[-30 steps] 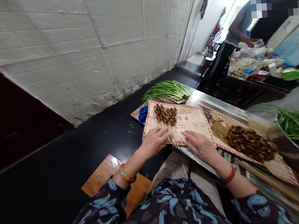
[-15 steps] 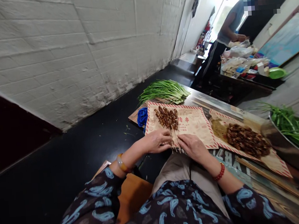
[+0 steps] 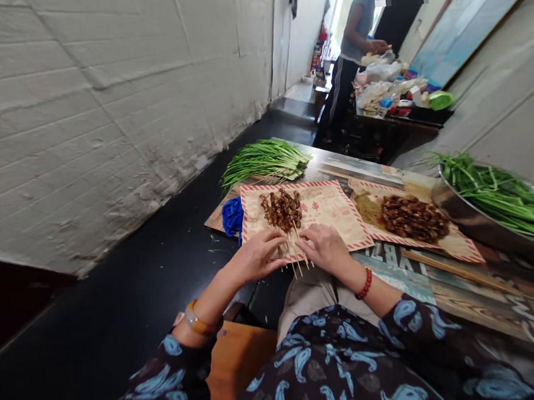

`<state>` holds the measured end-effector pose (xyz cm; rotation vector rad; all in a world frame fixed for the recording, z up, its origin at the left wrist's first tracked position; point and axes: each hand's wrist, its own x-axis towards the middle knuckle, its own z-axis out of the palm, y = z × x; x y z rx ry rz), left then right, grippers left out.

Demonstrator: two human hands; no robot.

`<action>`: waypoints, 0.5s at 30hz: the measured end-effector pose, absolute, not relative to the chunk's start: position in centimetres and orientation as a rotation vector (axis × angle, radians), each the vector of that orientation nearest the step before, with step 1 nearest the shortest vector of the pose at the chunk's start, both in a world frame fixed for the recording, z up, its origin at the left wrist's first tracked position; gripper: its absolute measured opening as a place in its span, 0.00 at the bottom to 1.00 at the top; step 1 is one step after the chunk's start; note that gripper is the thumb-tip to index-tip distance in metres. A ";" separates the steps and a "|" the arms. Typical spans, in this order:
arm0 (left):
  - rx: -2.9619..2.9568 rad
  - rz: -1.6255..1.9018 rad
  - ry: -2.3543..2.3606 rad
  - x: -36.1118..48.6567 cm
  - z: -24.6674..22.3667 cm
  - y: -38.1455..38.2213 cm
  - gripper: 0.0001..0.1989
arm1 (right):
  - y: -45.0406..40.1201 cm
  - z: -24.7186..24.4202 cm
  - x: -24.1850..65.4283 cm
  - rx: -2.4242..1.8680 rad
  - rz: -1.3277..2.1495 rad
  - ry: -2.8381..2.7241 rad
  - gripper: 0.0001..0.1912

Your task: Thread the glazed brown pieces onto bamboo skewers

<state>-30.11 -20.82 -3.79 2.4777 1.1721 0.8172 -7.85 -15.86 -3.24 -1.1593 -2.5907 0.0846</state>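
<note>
Several skewers of brown glazed meat (image 3: 282, 208) lie on a printed paper sheet (image 3: 331, 198) with a striped red edge. Their bare wooden sticks (image 3: 293, 247) point toward me over the near edge. From the left, my left hand (image 3: 260, 254) closes its fingers on the sticks. My right hand (image 3: 324, 246) grips them from the other side, fingertips bent inward. To the right, a second paper sheet (image 3: 466, 246) bears a heap of loose brown meat pieces (image 3: 412, 217) beside a greenish-brown patch.
Green stalks (image 3: 266, 160) lie behind the paper, with a blue cloth (image 3: 232, 216) at its left. Bare sticks (image 3: 459, 270) rest at the right near a metal bowl (image 3: 454, 196) of greens. A person (image 3: 356, 29) stands at a cluttered table farther back.
The view has shifted, so the scene sits farther left. The sticks between my hands are more spread out, and some slant across the others.
</note>
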 end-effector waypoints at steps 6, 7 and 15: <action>2.575 0.671 1.338 -29.3 -4.0 -22.8 0.34 | -15.5 -2.7 -9.5 -1.362 0.125 -2.503 0.15; 2.596 0.627 1.400 -28.9 -3.9 -23.0 0.39 | -15.4 -2.7 -9.6 -1.379 0.148 -2.486 0.15; 2.641 0.444 1.720 -26.2 -4.1 -22.3 0.29 | -15.4 -2.7 -9.1 -1.412 0.292 -2.464 0.09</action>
